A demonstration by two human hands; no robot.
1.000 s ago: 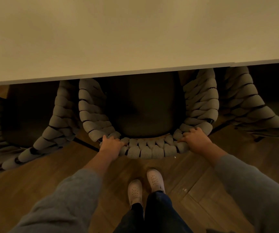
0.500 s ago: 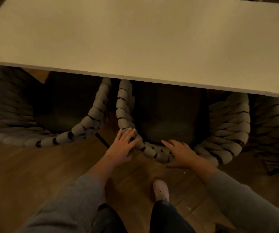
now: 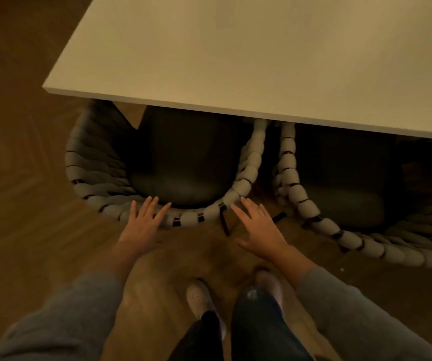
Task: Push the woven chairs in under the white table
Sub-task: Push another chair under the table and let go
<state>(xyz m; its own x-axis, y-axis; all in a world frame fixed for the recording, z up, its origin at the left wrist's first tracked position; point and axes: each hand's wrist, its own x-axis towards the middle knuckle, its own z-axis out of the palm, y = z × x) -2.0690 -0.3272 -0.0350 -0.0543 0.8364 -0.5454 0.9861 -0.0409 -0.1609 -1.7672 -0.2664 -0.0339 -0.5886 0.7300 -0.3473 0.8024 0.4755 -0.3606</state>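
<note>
- Looking down at a white table point(image 3: 261, 61) with its near left corner in view and two woven chairs sitting partly under the near edge.
- Left chair point(image 3: 189, 218): its thick grey braided back curves out past the table edge toward the person, and the dark seat cushion point(image 3: 183, 162) goes in under the tabletop.
- Right chair point(image 3: 298, 194): same deal, front tucked under the table, braided back sweeping out to the right along the floor. The two chairs sit just beside each other with a narrow gap between them.
- Left hand point(image 3: 142, 225): flat and open, fingers spread, fingertips on the back rim of the left chair. Not gripping anything.
- Right hand point(image 3: 259, 229): also open with fingers spread, reaching at the right end of that same rim. It's blurry, so I honestly can't tell if the fingertips touch the braid or stop just short.
- A thin dark chair leg point(image 3: 224, 222) pokes down between the two hands.
- Grey sleeves, dark trousers and pale shoes point(image 3: 199, 299) at the bottom, standing on a wooden floor point(image 3: 27, 230).
</note>
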